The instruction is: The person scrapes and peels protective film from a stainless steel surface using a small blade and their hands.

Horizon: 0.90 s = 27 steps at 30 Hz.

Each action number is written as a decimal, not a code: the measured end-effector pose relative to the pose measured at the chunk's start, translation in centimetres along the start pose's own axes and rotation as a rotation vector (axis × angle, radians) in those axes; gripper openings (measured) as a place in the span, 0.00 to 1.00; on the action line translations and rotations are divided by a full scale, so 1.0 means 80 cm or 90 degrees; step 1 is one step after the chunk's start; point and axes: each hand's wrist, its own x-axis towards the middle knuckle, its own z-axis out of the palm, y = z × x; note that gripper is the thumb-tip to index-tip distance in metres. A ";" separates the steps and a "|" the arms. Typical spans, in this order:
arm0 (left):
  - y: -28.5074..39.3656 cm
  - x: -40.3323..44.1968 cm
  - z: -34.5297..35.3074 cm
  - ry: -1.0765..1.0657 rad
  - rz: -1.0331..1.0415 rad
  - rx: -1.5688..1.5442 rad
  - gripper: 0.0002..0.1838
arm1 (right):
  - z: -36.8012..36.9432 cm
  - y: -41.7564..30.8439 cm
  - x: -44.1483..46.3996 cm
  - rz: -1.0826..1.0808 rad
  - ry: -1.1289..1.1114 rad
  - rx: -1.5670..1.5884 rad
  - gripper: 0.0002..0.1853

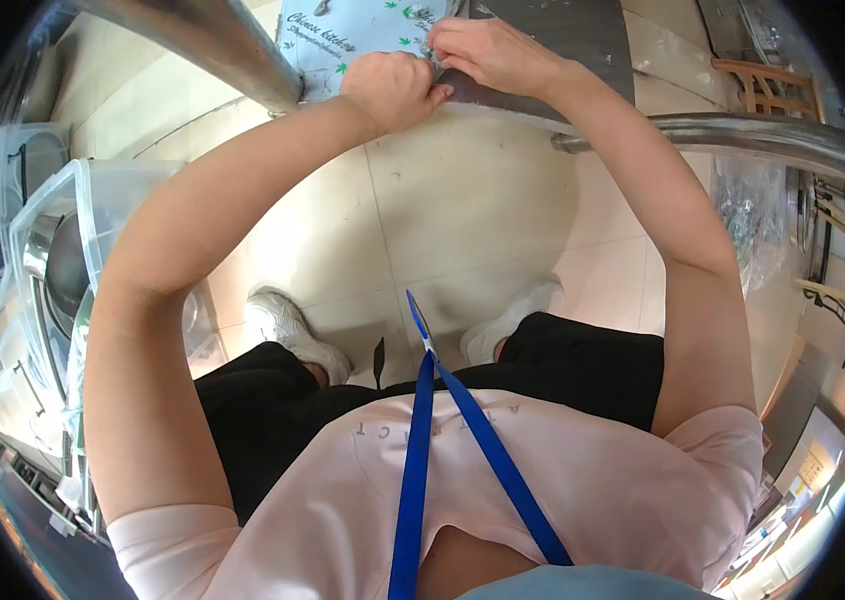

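My left hand point(393, 90) is closed at the front edge of a flat panel, knuckles up and thumb pointing right. Just beyond it, my right hand point(493, 52) has its fingers pinched together. Both hands meet where a light blue printed sheet point(343, 65) reading "Chinese kitchen" borders a dark grey surface point(578, 60). Something small and pale shows between the fingertips, but its kind cannot be made out. A small greyish scrap point(322, 7) lies on the printed sheet near the top edge of the view.
A thick metal tube point(213, 50) slants in at upper left, and another metal tube point(733, 130) runs along the right. Clear plastic bins point(93, 220) holding pans stand at left. A wooden rack point(768, 85) is at upper right. A blue lanyard point(418, 450) hangs from my neck.
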 end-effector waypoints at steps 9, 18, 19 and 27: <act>-0.024 0.011 -0.001 0.050 0.031 -0.233 0.14 | 0.005 0.023 0.007 -0.091 0.076 0.031 0.05; -0.020 0.003 -0.014 -0.017 0.006 -0.126 0.20 | 0.006 0.029 0.017 -0.012 0.063 0.050 0.04; -0.019 0.005 -0.007 -0.005 0.030 -0.071 0.20 | 0.006 0.028 0.017 -0.010 0.065 0.060 0.04; -0.039 0.032 -0.003 -0.017 0.056 -0.014 0.14 | -0.011 0.020 0.007 0.175 0.046 0.197 0.05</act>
